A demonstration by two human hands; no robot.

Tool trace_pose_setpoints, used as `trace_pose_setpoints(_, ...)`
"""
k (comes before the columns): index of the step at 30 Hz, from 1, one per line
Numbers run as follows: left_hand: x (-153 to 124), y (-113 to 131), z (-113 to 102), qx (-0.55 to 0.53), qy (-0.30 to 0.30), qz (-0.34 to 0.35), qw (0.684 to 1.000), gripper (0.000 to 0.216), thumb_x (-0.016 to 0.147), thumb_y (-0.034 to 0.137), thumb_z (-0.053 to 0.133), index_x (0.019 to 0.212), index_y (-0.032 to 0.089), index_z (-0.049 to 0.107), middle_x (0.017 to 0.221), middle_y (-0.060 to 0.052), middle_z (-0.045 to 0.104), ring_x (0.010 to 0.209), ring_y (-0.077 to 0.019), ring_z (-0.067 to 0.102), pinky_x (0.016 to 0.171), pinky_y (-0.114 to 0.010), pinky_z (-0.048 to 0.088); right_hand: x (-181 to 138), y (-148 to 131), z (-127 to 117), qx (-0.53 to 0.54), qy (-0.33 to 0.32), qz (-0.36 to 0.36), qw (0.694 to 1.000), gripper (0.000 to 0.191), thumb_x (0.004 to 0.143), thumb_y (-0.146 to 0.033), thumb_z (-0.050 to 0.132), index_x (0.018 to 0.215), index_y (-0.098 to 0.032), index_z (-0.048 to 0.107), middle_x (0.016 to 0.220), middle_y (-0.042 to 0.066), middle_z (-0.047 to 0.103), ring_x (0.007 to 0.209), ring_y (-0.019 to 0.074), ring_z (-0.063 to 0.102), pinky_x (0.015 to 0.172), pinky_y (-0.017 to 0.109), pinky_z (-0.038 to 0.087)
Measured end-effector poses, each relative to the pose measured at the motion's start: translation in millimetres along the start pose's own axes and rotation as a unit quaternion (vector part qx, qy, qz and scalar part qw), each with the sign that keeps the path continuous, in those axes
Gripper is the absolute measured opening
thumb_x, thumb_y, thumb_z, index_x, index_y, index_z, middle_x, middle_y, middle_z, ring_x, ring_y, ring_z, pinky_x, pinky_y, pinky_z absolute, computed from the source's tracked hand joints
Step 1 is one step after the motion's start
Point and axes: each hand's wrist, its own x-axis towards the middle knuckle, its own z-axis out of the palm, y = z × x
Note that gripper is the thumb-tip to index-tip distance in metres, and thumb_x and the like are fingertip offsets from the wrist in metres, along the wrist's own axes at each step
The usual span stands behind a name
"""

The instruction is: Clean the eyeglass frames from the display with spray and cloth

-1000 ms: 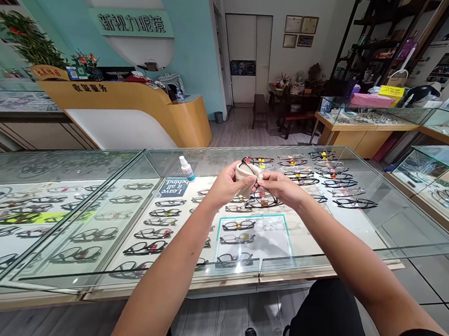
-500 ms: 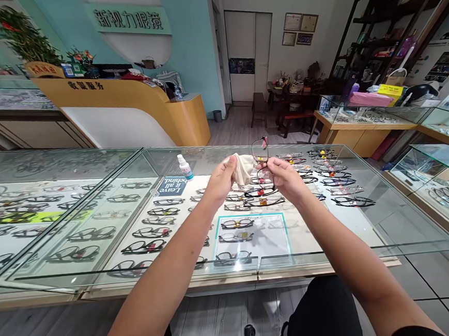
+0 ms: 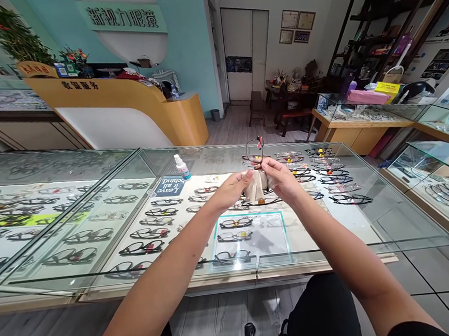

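Above the glass counter, my right hand [image 3: 282, 178] pinches a pair of eyeglasses [image 3: 247, 150] held on end, one lens up with a small red tag on it. My left hand [image 3: 232, 189] is closed on a pale cleaning cloth [image 3: 255, 187], which is wrapped over the lower lens and hides most of it. Both hands are close together, with the cloth between them. Left of them, a white spray bottle [image 3: 182, 167] with a blue band stands upright on the glass.
The glass display counter [image 3: 328, 255] holds rows of eyeglass frames and a blue sign [image 3: 166, 187]. Another glass case [image 3: 442, 171] stands at the right. Behind are a yellow reception desk [image 3: 185, 116], a wooden bench [image 3: 256, 108] and a dark shelf [image 3: 376, 16].
The cloth, which was beside the glasses, now covers the lower lens. My left hand has moved right and slightly down, closer to my right hand. The view has shifted slightly.
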Motion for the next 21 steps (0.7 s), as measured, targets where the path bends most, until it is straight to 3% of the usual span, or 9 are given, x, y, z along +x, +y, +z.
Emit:
trace_pose_setpoints(5,-0.7,-0.4,11.2,-0.039,0.032,-0.006,0.999,0.077,0.079,0.093,0.077,0.073,0.018,0.059,0.062,0.002,0.05,0.055,-0.0095,0.041,0.054,-0.024,0.034,-1.1,7.0,5.2,0.016,-0.013,0.013,1.0,0.047,0.069,-0.058,0.103,0.082,-0.026,0.071,0.103,0.002,0.081,0.106,0.0222,0.074,0.094,0.032,0.058)
trace_pose_setpoints(8,-0.8,1.4,16.5,-0.067,0.043,-0.016,0.997,0.076,0.072,0.089,0.086,0.073,0.018,0.06,0.062,0.002,0.054,0.054,-0.0099,0.046,0.053,-0.025,0.037,-1.7,9.1,7.1,0.022,-0.012,0.003,1.0,0.046,0.07,-0.058,0.102,0.083,-0.027,0.07,0.1,0.001,0.081,0.114,0.025,0.075,0.101,0.037,0.059)
trace_pose_setpoints(12,-1.0,4.5,21.7,-0.101,0.075,-0.019,0.992,0.072,0.064,0.08,0.097,0.084,0.017,0.067,0.068,0.003,0.059,0.058,-0.0104,0.05,0.056,-0.025,0.042,-2.9,9.0,9.5,0.012,-0.017,0.003,1.0,0.045,0.072,-0.06,0.101,0.088,-0.028,0.074,0.104,0.002,0.085,0.117,0.0268,0.077,0.107,0.04,0.058)
trace_pose_setpoints(16,-2.3,8.2,25.6,-0.088,0.097,-0.008,0.991,0.072,0.062,0.077,0.099,0.082,0.016,0.068,0.069,0.003,0.059,0.062,-0.0104,0.051,0.057,-0.024,0.042,-4.9,7.3,11.5,0.001,-0.028,0.013,1.0,0.045,0.074,-0.065,0.098,0.088,-0.027,0.079,0.114,0.006,0.088,0.12,0.0294,0.077,0.113,0.043,0.057)
trace_pose_setpoints(21,-5.8,10.6,29.1,-0.067,0.092,0.005,0.993,0.067,0.06,0.066,0.104,0.082,0.015,0.066,0.069,0.004,0.056,0.062,-0.01,0.049,0.059,-0.025,0.041,-5.4,6.6,11.4,0.012,-0.038,0.012,0.999,0.042,0.077,-0.064,0.096,0.09,-0.026,0.085,0.119,0.006,0.088,0.115,0.0285,0.078,0.108,0.041,0.059)
